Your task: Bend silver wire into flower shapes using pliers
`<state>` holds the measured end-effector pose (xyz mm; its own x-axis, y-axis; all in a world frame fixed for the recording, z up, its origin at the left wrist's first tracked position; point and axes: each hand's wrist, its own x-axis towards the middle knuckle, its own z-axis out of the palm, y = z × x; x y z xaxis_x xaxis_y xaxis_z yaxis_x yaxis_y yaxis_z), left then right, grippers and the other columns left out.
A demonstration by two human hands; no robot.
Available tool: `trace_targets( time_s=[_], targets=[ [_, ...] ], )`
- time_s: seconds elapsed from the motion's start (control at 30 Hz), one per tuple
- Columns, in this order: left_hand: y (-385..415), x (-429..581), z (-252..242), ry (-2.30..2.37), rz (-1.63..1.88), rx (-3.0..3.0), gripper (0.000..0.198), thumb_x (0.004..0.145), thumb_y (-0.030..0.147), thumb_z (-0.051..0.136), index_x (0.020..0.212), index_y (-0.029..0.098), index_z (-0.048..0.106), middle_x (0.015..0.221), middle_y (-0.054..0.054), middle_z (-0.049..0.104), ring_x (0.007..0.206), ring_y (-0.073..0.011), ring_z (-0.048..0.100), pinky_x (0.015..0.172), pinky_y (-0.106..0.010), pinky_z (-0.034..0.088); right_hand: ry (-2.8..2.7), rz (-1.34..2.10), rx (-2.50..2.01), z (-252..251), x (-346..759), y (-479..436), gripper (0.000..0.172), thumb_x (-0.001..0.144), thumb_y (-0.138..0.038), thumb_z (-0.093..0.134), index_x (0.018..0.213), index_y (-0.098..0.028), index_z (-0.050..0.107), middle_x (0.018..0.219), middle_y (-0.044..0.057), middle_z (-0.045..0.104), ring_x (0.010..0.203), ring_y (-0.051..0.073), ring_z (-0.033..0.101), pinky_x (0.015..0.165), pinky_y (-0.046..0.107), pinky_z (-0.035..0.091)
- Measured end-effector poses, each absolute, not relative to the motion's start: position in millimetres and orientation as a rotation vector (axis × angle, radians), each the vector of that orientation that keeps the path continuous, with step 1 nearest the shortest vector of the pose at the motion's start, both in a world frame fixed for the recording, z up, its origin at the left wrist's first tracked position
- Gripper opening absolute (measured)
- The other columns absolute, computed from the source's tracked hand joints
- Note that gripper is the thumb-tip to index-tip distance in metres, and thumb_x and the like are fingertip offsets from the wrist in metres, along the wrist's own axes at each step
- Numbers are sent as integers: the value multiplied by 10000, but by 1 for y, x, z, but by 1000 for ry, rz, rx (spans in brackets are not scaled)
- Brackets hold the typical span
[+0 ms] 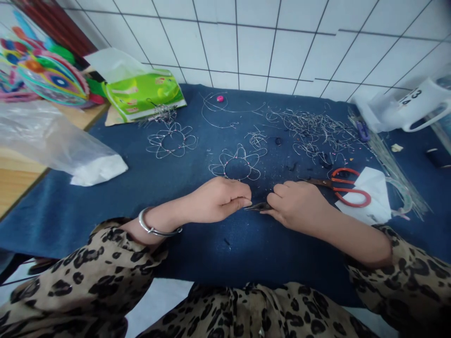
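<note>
My left hand point(225, 199) is closed in a pinch at the lower edge of a wire flower point(243, 162), a ring of thin silver wire with looped petals and small pink beads. The flower's lower petals are hidden behind the fingers. Dark-handled pliers point(259, 206) are wrapped in my right hand point(299, 204), their narrow tips reaching the left fingertips. Whatever lies between the tips is too small to make out. Further back on the blue cloth point(169, 183) lies a second wire flower point(171, 141), flat and apart from both hands.
Red-handled scissors point(350, 188) rest on white paper point(373, 197) at the right. Behind them spreads a heap of wire scraps point(313, 129), with straight wires point(391, 169) alongside. A green tissue pack point(148, 94), plastic bag point(95, 155), pink bead point(220, 98) and white jug point(419, 103) stand around.
</note>
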<state>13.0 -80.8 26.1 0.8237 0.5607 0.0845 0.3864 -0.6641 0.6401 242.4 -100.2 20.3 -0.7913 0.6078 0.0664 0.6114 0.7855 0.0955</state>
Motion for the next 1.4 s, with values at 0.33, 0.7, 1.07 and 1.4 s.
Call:
trace_targets(
  time_s=[0.33, 0.7, 1.07, 1.4],
  targets=[
    [-85, 18, 28, 847, 463, 2274, 192, 884, 163, 415, 730, 149, 530, 655, 16, 513, 620, -95, 474, 604, -228, 380, -2802, -515, -862, 22, 248, -102, 189, 864, -184, 430, 730, -187, 564, 637, 17, 488, 621, 153, 348, 538, 324, 162],
    [-80, 12, 30, 910, 460, 1947, 202, 878, 263, 450, 722, 149, 508, 620, 34, 464, 575, -79, 431, 548, -201, 352, -2679, -636, -903, 18, 246, -100, 198, 876, -243, 420, 804, -184, 594, 654, 22, 491, 646, 161, 345, 571, 328, 192],
    [-79, 12, 27, 874, 450, 1867, 219, 881, 292, 447, 724, 151, 503, 611, 33, 460, 565, -78, 427, 535, -203, 353, -2705, -465, -930, 14, 247, -97, 300, 902, -358, 396, 732, -176, 565, 658, 30, 472, 666, 164, 347, 580, 312, 198],
    [-78, 12, 26, 912, 489, 1921, 203, 884, 253, 444, 724, 148, 514, 622, 36, 461, 574, -76, 442, 549, -200, 358, -2711, -473, -972, 13, 246, -98, 318, 882, -425, 432, 697, -185, 526, 650, 25, 471, 650, 165, 369, 578, 310, 207]
  ],
)
